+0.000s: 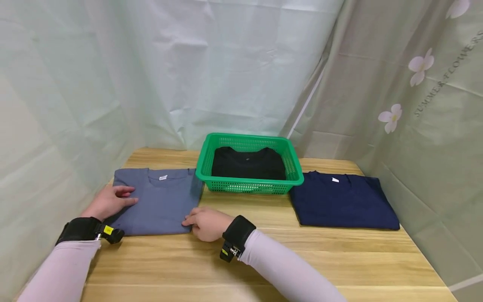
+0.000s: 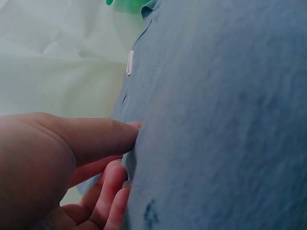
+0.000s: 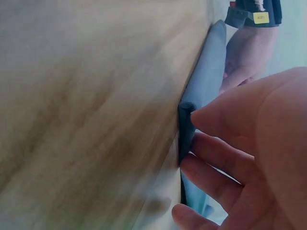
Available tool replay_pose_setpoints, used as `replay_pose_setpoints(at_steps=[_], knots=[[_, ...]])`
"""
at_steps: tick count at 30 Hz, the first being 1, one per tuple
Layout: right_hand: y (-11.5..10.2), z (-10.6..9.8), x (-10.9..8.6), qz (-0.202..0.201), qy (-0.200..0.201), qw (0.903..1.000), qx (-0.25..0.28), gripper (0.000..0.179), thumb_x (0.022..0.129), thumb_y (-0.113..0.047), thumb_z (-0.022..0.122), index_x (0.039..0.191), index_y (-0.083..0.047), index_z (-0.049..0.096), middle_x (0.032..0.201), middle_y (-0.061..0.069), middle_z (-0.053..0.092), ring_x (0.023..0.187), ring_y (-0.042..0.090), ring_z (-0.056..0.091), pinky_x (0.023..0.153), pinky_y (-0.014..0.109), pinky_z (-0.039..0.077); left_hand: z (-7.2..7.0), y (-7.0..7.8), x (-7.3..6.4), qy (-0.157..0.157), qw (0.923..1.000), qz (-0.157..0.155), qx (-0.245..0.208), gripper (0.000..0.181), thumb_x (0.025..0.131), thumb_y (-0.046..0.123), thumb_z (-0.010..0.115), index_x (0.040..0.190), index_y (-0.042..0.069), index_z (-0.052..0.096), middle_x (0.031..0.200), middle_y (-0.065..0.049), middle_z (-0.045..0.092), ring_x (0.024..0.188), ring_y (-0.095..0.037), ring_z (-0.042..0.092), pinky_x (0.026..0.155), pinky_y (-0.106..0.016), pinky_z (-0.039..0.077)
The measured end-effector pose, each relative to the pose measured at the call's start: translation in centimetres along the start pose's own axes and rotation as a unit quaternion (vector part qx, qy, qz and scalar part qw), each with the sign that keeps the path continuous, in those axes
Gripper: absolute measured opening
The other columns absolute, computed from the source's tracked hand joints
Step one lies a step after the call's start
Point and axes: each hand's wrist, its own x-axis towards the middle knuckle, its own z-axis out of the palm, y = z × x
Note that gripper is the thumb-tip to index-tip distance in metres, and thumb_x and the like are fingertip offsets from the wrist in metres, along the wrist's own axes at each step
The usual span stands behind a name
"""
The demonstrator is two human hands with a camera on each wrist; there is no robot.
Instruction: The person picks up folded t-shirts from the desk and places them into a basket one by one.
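A folded grey-blue T-shirt, with a white neck label, lies flat on the table at the left. On its left part rests my left hand, thumb and fingers apart. In the left wrist view, the thumb touches the cloth and the other fingers are bent beside it. My right hand is at the shirt's near right corner. The right wrist view shows its thumb at the folded corner and its fingertips along the side edge, with a gap between them.
A green plastic basket stands at the back middle, holding a folded black T-shirt. To its right lies a folded navy T-shirt. Curtains hang behind and on both sides of the wooden table.
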Motion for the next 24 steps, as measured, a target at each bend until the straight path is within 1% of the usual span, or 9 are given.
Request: replay_pose_setpoints(at_steps=[6, 9, 13, 17, 24], knots=[[-0.6, 0.1, -0.6, -0.008, -0.013, 0.9998, -0.008, 0.037, 0.099, -0.011, 0.055, 0.135, -0.016, 0.061, 0.133, -0.003, 0.055, 0.122, 0.006, 0.043, 0.103, 0.013, 0.033, 0.3, 0.1, -1.0, 0.003, 0.9999, -0.005, -0.013, 0.065, 0.093, 0.032, 0.071, 0.135, -0.013, 0.049, 0.123, -0.033, 0.053, 0.111, -0.046, 0.046, 0.091, -0.060, 0.042], [-0.8, 0.1, -0.9, -0.020, -0.011, 0.9997, -0.013, 0.038, 0.098, -0.010, 0.056, 0.135, -0.016, 0.061, 0.133, -0.002, 0.056, 0.122, 0.007, 0.043, 0.103, 0.014, 0.033, 0.4, 0.0, -1.4, 0.005, 0.9998, 0.001, -0.019, 0.065, 0.093, 0.031, 0.072, 0.135, -0.013, 0.050, 0.123, -0.034, 0.053, 0.111, -0.046, 0.047, 0.091, -0.060, 0.042], [-1.2, -0.1, -1.4, -0.037, -0.007, 0.9990, -0.022, 0.037, 0.097, -0.010, 0.057, 0.134, -0.014, 0.062, 0.131, -0.001, 0.057, 0.120, 0.007, 0.045, 0.102, 0.013, 0.034, 0.6, -0.1, -2.0, 0.004, 0.9997, -0.006, -0.023, 0.066, 0.093, 0.033, 0.072, 0.135, -0.012, 0.049, 0.125, -0.034, 0.052, 0.112, -0.047, 0.045, 0.091, -0.062, 0.041], [-1.8, 0.0, -1.8, -0.040, -0.011, 0.9988, -0.024, 0.037, 0.098, -0.011, 0.058, 0.134, -0.015, 0.062, 0.130, -0.002, 0.057, 0.118, 0.006, 0.046, 0.101, 0.012, 0.034, 0.8, -0.1, -2.6, -0.001, 0.9995, -0.021, -0.026, 0.067, 0.093, 0.036, 0.071, 0.136, -0.010, 0.049, 0.126, -0.034, 0.051, 0.114, -0.048, 0.043, 0.091, -0.063, 0.040], [-2.3, 0.1, -2.5, -0.039, -0.012, 0.9989, -0.023, 0.038, 0.097, -0.012, 0.059, 0.135, -0.017, 0.062, 0.130, -0.004, 0.056, 0.117, 0.006, 0.046, 0.100, 0.012, 0.035, 0.8, 0.0, -3.3, -0.005, 0.9995, -0.021, -0.022, 0.070, 0.092, 0.040, 0.071, 0.137, -0.009, 0.050, 0.128, -0.034, 0.050, 0.115, -0.048, 0.043, 0.091, -0.063, 0.040]])
